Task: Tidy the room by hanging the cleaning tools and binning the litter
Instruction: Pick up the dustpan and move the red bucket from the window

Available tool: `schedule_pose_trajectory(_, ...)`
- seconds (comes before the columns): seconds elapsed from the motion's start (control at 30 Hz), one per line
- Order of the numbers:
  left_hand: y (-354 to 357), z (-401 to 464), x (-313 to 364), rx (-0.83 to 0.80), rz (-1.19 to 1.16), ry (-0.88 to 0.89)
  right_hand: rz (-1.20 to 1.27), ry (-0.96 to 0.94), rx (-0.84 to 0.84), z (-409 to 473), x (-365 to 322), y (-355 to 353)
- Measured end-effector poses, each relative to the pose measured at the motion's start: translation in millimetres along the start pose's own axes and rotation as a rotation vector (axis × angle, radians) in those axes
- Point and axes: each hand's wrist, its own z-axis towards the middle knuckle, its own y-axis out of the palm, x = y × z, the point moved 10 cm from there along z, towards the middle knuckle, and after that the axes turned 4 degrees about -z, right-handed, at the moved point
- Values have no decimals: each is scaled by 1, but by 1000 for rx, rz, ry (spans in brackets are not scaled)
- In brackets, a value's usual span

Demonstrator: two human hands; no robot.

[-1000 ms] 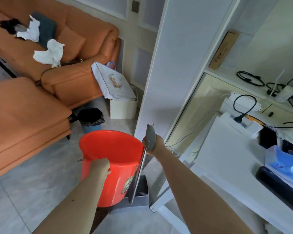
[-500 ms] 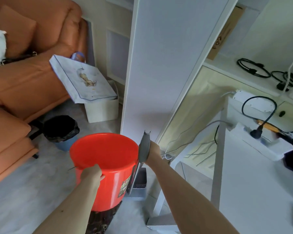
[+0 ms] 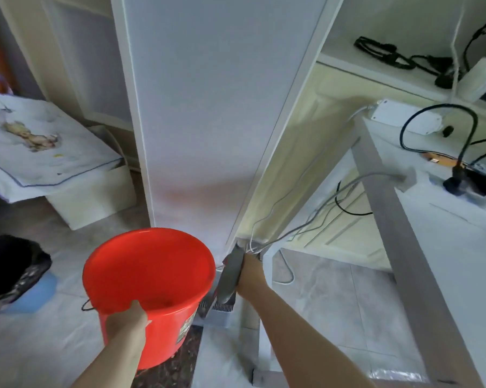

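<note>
An empty red plastic bucket hangs above the floor in front of me. My left hand grips its near rim, thumb inside. My right hand grips the grey handle of a dustpan, just right of the bucket. The dustpan's grey pan with a comb edge hangs low behind the bucket, partly hidden. A bin with a black liner stands on the floor at the far left.
A tall white cabinet panel rises straight ahead. A white desk with cables and a power strip fills the right, its leg near my right arm. A white box under a paper bag sits on the left.
I have moved forward and to the right; the sofa has left the view. The cabinet and desk are closer. Both hands keep their hold, and the dustpan handle sits lower beside the bucket.
</note>
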Motion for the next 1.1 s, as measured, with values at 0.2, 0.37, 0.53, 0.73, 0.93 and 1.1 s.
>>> schedule_pose_trajectory(0.2,30,29,-3,24,206,115,-30,-12,-14,44,22,-7)
schedule_pose_trajectory(0.37,61,54,-29,-21,196,53,1,-112,-37,67,29,-8)
schedule_pose_trajectory(0.53,70,66,-50,-60,234,-31,-313,-313,9,73,20,-11)
schedule_pose_trajectory(0.73,68,72,-60,-83,143,-64,-789,-361,170,76,56,-20)
schedule_pose_trajectory(0.93,61,89,-64,-69,124,-43,-780,-149,-65,87,142,20)
schedule_pose_trajectory(1.1,60,120,-67,-37,141,-10,-877,-107,-151,113,179,60)
